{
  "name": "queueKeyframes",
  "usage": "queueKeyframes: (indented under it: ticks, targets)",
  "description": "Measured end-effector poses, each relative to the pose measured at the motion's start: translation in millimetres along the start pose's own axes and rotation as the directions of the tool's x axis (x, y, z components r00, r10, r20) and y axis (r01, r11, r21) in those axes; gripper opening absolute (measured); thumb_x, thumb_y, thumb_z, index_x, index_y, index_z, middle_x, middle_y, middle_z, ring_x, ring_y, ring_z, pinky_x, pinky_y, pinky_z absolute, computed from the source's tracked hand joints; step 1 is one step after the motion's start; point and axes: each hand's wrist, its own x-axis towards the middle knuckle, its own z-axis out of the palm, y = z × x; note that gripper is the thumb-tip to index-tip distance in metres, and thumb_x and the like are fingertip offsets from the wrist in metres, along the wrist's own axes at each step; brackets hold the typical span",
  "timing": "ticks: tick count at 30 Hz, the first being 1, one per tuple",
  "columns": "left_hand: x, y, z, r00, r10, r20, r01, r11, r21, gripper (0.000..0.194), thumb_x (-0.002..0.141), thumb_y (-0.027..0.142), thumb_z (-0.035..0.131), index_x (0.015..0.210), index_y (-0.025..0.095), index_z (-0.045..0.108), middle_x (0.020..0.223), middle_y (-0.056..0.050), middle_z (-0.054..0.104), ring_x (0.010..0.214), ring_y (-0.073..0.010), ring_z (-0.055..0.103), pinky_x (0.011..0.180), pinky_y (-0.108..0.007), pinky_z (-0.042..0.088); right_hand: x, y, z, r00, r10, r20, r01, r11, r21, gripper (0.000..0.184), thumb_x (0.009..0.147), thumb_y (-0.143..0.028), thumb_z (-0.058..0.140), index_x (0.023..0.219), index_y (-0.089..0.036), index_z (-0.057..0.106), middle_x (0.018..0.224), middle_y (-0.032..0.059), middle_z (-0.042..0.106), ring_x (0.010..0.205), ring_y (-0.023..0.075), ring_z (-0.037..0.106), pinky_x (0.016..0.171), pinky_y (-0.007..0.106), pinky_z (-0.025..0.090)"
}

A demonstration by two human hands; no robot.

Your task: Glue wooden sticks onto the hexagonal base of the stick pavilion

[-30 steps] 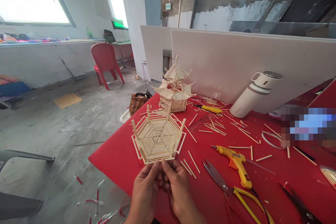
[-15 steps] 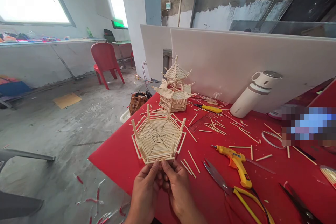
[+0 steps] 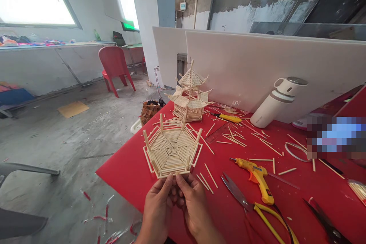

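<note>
A hexagonal platform of thin wooden sticks [image 3: 171, 150], with short posts standing at its corners and a low stick rail round it, is gripped at its near edge. My left hand [image 3: 160, 200] pinches that edge with the thumb on top, and my right hand [image 3: 190, 198] does the same close beside it. The curled fingers of both hands lie partly hidden under the rim. Past the platform stands a two-tiered stick pagoda [image 3: 191, 95] with sloping roofs. Loose sticks [image 3: 206, 183] lie right of the platform.
On the red table [image 3: 128, 175] lie a yellow glue gun [image 3: 257, 179], yellow-handled cutters [image 3: 243, 198], dark scissors [image 3: 326, 221], a utility knife [image 3: 228, 117] and a clear ruler [image 3: 219, 133]. A white flask [image 3: 276, 103] leans against a white board [image 3: 257, 61]. Behind the table is a red chair [image 3: 114, 65].
</note>
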Motion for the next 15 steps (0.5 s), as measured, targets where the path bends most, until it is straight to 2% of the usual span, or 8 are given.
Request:
queueKeyframes:
  ticks: [6, 15]
  targets:
    - [-0.4, -0.6, -0.2, 1.0, 0.014, 0.002, -0.014, 1.0, -0.005, 0.04, 0.053, 0.039, 0.092, 0.068, 0.012, 0.066, 0.053, 0.002, 0.058, 0.046, -0.0095, 0.053, 0.046, -0.023, 0.045, 0.6, 0.0, 0.3, 1.0, 0.004, 0.001, -0.004, 1.0, 0.005, 0.044, 0.068, -0.052, 0.084, 0.081, -0.016, 0.063, 0.059, -0.0055, 0.056, 0.045, 0.0031, 0.038, 0.042, 0.015, 0.026]
    - [-0.6, -0.5, 0.1, 1.0, 0.007, -0.008, -0.007, 1.0, -0.002, 0.041, 0.052, 0.039, 0.092, 0.067, 0.013, 0.065, 0.052, 0.002, 0.057, 0.046, -0.0104, 0.052, 0.044, -0.023, 0.044, 0.4, -3.1, 2.5, 1.0, 0.005, -0.007, -0.005, 1.0, -0.001, 0.045, 0.065, -0.053, 0.085, 0.08, -0.016, 0.064, 0.056, -0.0061, 0.053, 0.045, 0.0036, 0.037, 0.041, 0.016, 0.026]
